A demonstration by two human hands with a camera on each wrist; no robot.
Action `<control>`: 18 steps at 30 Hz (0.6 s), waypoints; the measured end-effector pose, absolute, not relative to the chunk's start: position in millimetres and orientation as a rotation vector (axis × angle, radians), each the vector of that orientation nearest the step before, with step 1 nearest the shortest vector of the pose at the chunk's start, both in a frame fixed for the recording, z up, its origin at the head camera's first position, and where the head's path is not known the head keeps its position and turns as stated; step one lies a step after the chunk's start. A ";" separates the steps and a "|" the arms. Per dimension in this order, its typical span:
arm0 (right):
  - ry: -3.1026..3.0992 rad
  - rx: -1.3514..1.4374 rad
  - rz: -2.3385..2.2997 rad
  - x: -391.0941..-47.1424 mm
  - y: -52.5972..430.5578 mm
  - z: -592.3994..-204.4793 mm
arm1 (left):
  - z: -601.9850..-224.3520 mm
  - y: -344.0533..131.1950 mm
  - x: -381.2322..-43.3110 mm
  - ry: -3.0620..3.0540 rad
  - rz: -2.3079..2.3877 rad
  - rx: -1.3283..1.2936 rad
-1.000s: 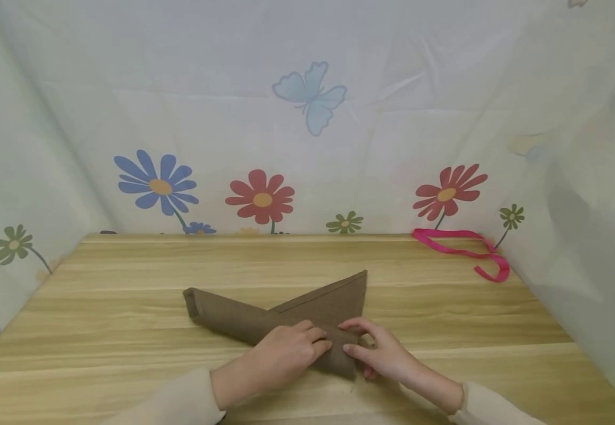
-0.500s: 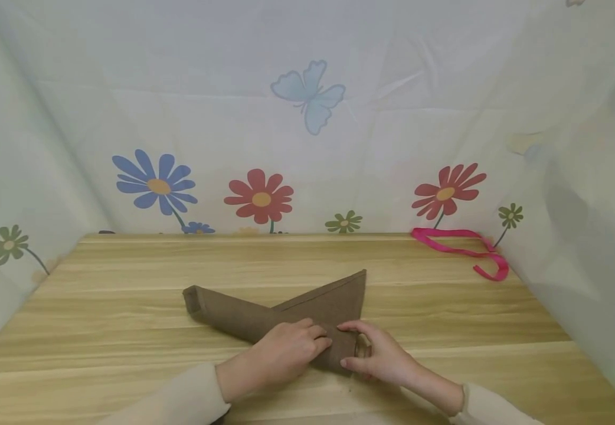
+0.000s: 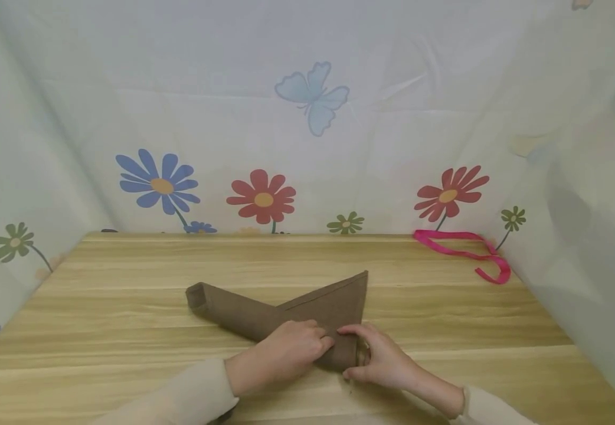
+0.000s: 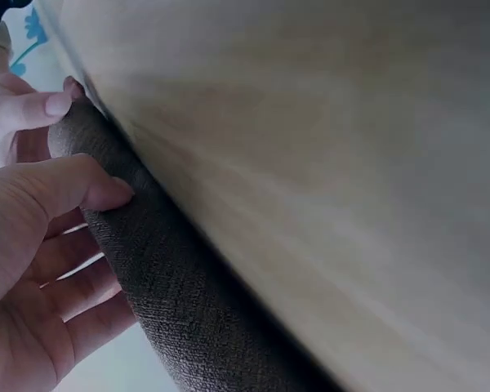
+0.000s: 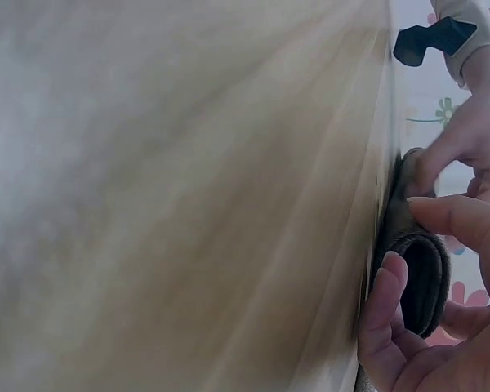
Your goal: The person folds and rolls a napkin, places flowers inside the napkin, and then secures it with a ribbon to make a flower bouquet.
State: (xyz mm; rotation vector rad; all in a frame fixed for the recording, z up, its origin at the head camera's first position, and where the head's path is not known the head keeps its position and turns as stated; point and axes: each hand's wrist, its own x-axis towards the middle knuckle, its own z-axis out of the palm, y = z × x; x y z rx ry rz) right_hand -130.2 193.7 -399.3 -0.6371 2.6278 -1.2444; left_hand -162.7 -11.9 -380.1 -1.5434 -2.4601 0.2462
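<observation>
A dark brown cloth [image 3: 334, 304] lies in the middle of the wooden table, its near side rolled into a tube and its far side a flat, pointed flap with a stitched hem. The tube's open left end [image 3: 197, 298] points to the far left. My left hand [image 3: 288, 349] grips the tube near its middle; in the left wrist view the thumb [image 4: 106, 193] presses on the roll with the fingers behind it. My right hand [image 3: 387, 359] holds the tube's right end between thumb and fingers. In the right wrist view, the hollow end [image 5: 425, 286] shows between those fingers.
A pink ribbon [image 3: 453, 252] lies loosely looped at the table's far right corner. A white curtain [image 3: 196, 106] printed with flowers and a butterfly stands behind the wooden table [image 3: 127, 260] and along both sides.
The cloth's near right corner has been rolled in under the tube. My right thumb has shifted to the tube's near side, and the open left end has moved slightly right and away.
</observation>
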 end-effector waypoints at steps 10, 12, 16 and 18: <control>2.452 -0.565 -1.346 -131.9 198.5 -396.3 | -355.5 -9.3 -173.9 -2.772 -0.177 -1.701; 2.395 -0.509 -1.381 -133.3 199.9 -395.0 | -350.1 -9.0 -176.5 -2.818 -0.285 -1.726; 2.330 -0.368 -1.427 -136.9 200.8 -393.8 | -345.5 -8.8 -179.3 -2.797 -0.292 -1.699; 2.324 -0.311 -1.440 -138.9 200.8 -393.9 | -347.1 -9.5 -177.5 -2.681 -0.177 -1.672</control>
